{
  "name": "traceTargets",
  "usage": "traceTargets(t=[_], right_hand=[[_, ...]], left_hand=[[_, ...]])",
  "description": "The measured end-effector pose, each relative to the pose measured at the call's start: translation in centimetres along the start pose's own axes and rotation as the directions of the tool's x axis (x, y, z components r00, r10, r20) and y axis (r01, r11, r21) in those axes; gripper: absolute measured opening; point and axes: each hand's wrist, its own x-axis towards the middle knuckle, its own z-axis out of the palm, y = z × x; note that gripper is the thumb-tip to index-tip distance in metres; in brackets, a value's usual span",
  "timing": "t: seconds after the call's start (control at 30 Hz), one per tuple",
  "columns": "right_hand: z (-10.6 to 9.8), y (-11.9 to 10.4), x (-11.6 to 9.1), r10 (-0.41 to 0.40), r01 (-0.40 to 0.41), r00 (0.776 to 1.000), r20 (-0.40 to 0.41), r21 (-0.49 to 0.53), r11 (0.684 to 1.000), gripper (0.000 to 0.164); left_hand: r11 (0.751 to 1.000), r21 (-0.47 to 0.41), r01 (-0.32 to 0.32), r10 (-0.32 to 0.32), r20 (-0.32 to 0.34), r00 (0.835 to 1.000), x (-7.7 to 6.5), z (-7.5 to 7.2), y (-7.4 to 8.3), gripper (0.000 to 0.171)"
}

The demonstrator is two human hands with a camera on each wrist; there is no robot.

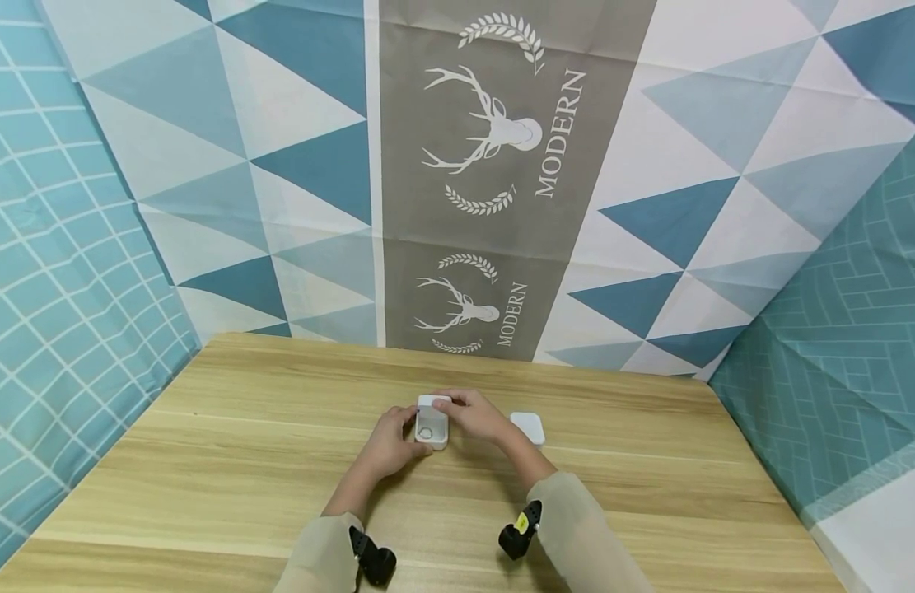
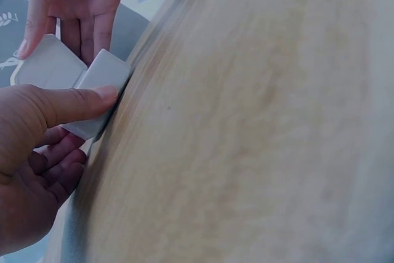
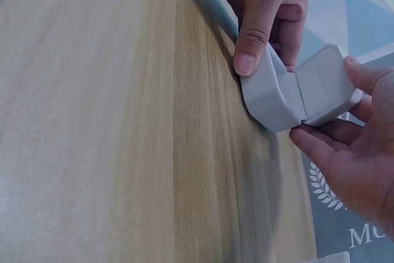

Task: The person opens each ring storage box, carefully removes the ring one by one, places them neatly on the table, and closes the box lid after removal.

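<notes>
Box, white (image 3: 269, 100): sitting near the lower centre of the head frame, lid (image 1: 433, 413) standing raised at the back; whether the base is touching the desk (image 1: 635, 461) cannot be told.

Ring-like item, thin (image 1: 425, 432): lying inside the base, towards the front.

Risks, as judged: the hinge could be straining or cracking if the right hand were pulling back on the lid while the left were fixing the base; the item could be tipping out if the box were tilting forward; a fingertip could be getting caught at the hinge if the lid were swinging down.

Left hand (image 1: 393, 442): grip partly closed, grasping the base; thumb pressing the front wall, fingers reaching round the left side.

Right hand (image 1: 474, 413): grip narrow, pinching the lid between thumb and fingers, the fingers going behind it.

White square (image 1: 528, 428): lying flat on the desk, right of the box, untouched.
</notes>
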Motion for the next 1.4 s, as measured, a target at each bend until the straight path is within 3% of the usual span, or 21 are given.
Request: traceTargets(t=[0.57,0.9,1.03,1.23,1.4], right_hand=[[-0.2,-0.1,0.1,0.019,-0.019,1.000,0.007,0.028,0.999,0.044],[-0.1,0.6,0.1,0.018,-0.020,0.999,-0.048,-0.035,0.999,0.047],[-0.3,0.7,-0.2,0.031,-0.031,0.997,-0.071,0.001,1.000,0.049],[-0.6,0.9,-0.8,0.059,-0.047,0.989,-0.137,0.084,0.995,0.051],[-1.1,0.7,-1.2,0.033,-0.024,0.966,-0.258,0.039,0.999,0.044]], left_hand=[[1.000,-0.006,-0.007,0.007,0.002,1.000,0.0,0.1,-0.1,0.066],[1.000,-0.003,0.003,-0.003,0.004,1.000,0.0,0.0,0.0,0.067],[1.000,-0.004,-0.004,0.004,0.002,1.000,0.0,-0.1,0.0,0.067],[1.000,-0.011,0.006,-0.006,0.002,1.000,0.1,0.0,-0.2,0.068],[1.000,-0.008,0.014,-0.014,-0.002,1.000,0.2,0.0,-0.3,0.068]])
